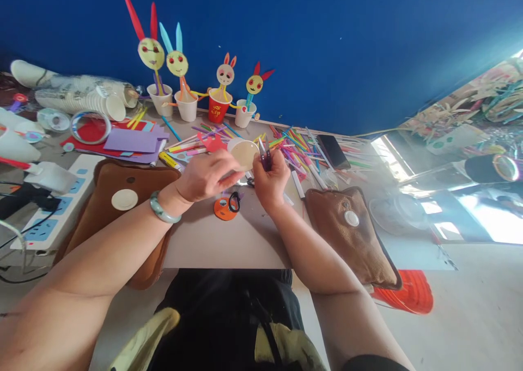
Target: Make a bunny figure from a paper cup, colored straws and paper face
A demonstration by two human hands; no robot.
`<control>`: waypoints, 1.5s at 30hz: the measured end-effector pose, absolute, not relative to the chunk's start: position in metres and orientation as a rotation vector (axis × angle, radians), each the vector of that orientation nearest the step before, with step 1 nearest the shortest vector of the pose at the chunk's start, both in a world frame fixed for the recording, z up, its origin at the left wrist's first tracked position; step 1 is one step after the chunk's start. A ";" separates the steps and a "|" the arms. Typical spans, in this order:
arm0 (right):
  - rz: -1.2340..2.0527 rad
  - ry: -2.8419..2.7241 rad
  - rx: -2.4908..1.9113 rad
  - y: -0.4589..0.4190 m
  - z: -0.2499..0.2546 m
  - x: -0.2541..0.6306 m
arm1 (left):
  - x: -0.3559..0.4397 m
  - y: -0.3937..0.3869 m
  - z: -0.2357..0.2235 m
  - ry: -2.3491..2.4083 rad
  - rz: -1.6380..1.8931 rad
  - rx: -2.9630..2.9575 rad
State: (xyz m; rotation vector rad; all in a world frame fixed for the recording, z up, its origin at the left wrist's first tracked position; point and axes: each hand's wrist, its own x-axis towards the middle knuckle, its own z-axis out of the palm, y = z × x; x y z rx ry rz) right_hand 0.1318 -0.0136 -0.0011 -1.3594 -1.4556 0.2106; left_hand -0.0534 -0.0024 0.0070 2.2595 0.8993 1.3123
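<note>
My right hand [270, 181] is wrapped round scissors [266, 158] with dark handles, blades pointing up and slightly apart. To its left, my left hand [206, 176] has its fingers curled and pinched; what they hold, if anything, is hidden. A white paper cup [245, 154] with a beige round face shows between the hands, close to the left fingertips; whether they touch it I cannot tell. Behind the left hand lies a red paper cutout [211, 141]. Nearer me on the table, an orange disc [223, 211] bears an eye, with a black ring [234, 201] over its edge.
Several rabbit-faced figures in cups, one a red cup [219, 108], line the blue wall. Coloured pens and sticks [292, 147] lie heaped near a phone [334, 151]. Brown pouches [351, 235] flank my arms. At left are a power strip [57, 210], purple paper [131, 142] and tape [90, 141].
</note>
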 end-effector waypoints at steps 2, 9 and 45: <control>0.158 -1.494 -1.350 -0.014 -0.003 0.134 | -0.045 -0.008 0.006 0.826 1.199 2.200; -0.019 -1.859 -1.256 -0.020 -0.014 0.139 | -0.036 -0.005 0.006 0.726 0.978 1.329; 0.531 -1.251 -1.080 0.003 -0.020 0.134 | -0.043 0.008 0.019 0.911 1.011 0.872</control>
